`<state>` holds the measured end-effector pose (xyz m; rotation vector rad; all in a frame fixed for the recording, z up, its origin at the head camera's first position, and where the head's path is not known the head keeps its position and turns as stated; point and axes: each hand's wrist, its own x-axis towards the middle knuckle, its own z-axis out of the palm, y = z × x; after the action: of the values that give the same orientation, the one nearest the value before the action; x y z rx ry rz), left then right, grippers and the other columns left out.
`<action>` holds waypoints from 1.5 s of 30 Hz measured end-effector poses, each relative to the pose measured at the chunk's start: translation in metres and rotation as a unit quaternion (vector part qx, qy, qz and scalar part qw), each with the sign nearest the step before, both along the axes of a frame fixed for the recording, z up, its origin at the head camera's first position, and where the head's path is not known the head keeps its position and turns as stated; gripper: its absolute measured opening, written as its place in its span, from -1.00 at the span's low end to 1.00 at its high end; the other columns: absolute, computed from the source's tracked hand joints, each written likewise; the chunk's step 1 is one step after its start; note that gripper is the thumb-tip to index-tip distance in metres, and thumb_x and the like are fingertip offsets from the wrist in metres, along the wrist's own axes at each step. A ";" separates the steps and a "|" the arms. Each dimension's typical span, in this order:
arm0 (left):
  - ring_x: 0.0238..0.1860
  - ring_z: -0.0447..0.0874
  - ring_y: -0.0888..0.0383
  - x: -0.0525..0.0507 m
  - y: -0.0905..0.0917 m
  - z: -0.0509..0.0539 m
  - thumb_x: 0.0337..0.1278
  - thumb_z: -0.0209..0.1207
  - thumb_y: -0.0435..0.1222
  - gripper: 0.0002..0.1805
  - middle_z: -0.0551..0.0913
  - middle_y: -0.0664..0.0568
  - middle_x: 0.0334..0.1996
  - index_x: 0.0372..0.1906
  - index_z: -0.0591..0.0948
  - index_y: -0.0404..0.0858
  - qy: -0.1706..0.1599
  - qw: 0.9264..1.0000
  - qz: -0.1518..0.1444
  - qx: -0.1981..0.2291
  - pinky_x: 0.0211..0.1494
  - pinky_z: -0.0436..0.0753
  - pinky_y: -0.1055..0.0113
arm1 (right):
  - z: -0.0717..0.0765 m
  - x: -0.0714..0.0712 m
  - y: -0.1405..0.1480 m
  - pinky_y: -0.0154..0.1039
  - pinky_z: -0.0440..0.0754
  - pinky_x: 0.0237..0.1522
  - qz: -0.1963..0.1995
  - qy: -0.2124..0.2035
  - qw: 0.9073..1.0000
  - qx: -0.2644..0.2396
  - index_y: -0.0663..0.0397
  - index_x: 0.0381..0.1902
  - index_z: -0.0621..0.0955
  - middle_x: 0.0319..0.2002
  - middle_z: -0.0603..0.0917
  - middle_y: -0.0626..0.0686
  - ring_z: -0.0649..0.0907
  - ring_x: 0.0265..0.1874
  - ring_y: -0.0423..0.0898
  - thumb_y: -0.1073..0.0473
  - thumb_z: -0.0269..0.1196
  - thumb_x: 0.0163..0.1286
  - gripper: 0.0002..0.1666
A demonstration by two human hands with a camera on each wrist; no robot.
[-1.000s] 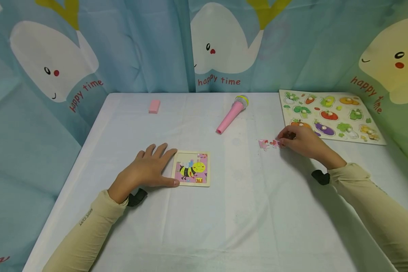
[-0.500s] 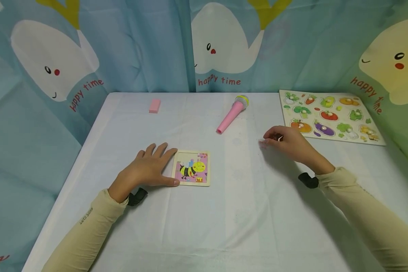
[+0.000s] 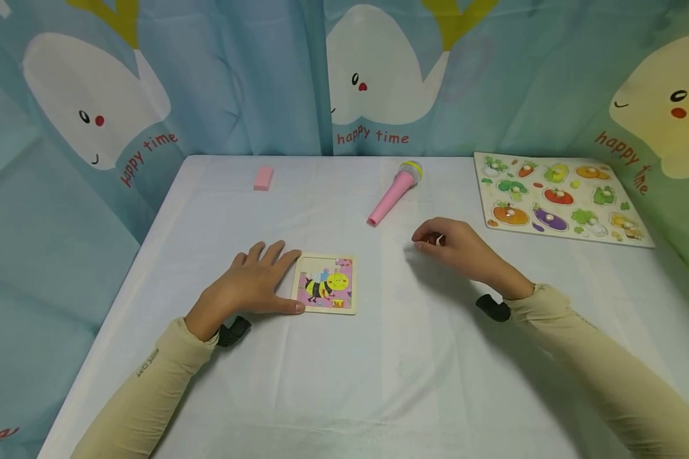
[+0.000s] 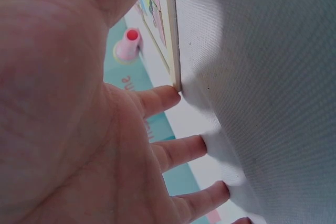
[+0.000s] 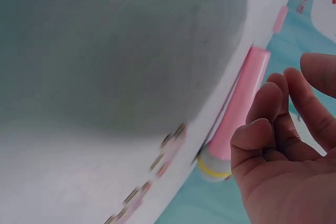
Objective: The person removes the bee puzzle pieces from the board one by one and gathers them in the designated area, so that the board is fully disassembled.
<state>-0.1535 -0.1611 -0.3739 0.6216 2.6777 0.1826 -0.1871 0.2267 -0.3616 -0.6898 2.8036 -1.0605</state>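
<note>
In the head view my left hand (image 3: 244, 284) rests on the table with spread fingers. Its thumb and forefinger touch the left edge of a small wooden-framed bee puzzle (image 3: 325, 284); part of the picture's upper left shows bare wood. The left wrist view shows the frame's edge (image 4: 176, 40) by the hand. My right hand (image 3: 459, 248) hovers right of the puzzle, thumb and forefinger close together, other fingers curled. Whether a piece is between those tips cannot be seen. Pink puzzle pieces (image 5: 172, 150) lie on the table in the right wrist view; the hand hides them in the head view.
A pink toy microphone (image 3: 395, 192) lies beyond the puzzle. Farther left sits a pink block (image 3: 263, 178). The vegetable peg board (image 3: 557, 196) occupies the back right. A printed curtain (image 3: 252, 76) hangs along the table's back edge, over a white cloth (image 3: 379, 382).
My right hand has moved left from beside the pink pieces and the vegetable board, toward the bee puzzle. The pieces went from visible to covered in the head view. My left hand stays put.
</note>
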 end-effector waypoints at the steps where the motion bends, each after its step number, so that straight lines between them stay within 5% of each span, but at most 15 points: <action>1: 0.61 -0.01 -0.45 0.000 0.000 -0.001 0.19 0.40 0.31 0.19 0.05 -0.30 0.68 0.73 0.16 -0.18 0.000 1.000 0.000 0.000 0.48 0.18 -0.42 | -0.001 0.000 -0.003 -0.28 0.48 -0.15 0.004 -0.001 1.000 -0.001 0.23 -0.12 0.75 -0.27 0.68 0.02 0.57 -0.23 -0.03 0.36 0.34 0.51 -0.93; 13: 0.61 0.00 -0.46 0.004 0.000 -0.002 0.19 0.41 0.29 0.19 0.05 -0.32 0.68 0.73 0.15 -0.19 -0.008 1.000 0.000 -0.004 0.48 0.19 -0.42 | -0.008 0.001 -0.042 -0.19 0.50 -0.17 0.056 -0.005 0.998 -0.003 0.18 -0.13 0.75 -0.30 0.68 -0.03 0.59 -0.25 -0.07 0.35 0.37 0.48 -0.93; 24: 0.62 -0.03 -0.45 -0.004 -0.001 0.005 0.20 0.40 0.29 0.19 0.02 -0.30 0.69 0.74 0.13 -0.17 -0.002 1.000 0.000 0.001 0.49 0.16 -0.42 | -0.004 -0.006 -0.071 -0.10 0.56 -0.12 0.107 -0.012 0.994 0.004 0.25 -0.04 0.74 -0.24 0.68 0.01 0.59 -0.22 -0.04 0.34 0.39 0.47 -0.84; 45: 0.62 -0.03 -0.46 -0.001 -0.001 0.004 0.20 0.40 0.30 0.20 0.03 -0.31 0.69 0.73 0.14 -0.18 -0.009 1.000 -0.005 -0.003 0.49 0.17 -0.42 | -0.014 0.002 -0.108 -0.17 0.58 -0.14 0.150 -0.048 0.987 0.030 0.19 0.00 0.77 -0.18 0.64 0.03 0.57 -0.22 -0.06 0.25 0.42 0.48 -0.81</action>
<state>-0.1549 -0.1621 -0.3700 0.6275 2.6573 0.1756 -0.1852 0.1186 -0.3752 -0.9857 2.5334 -0.9246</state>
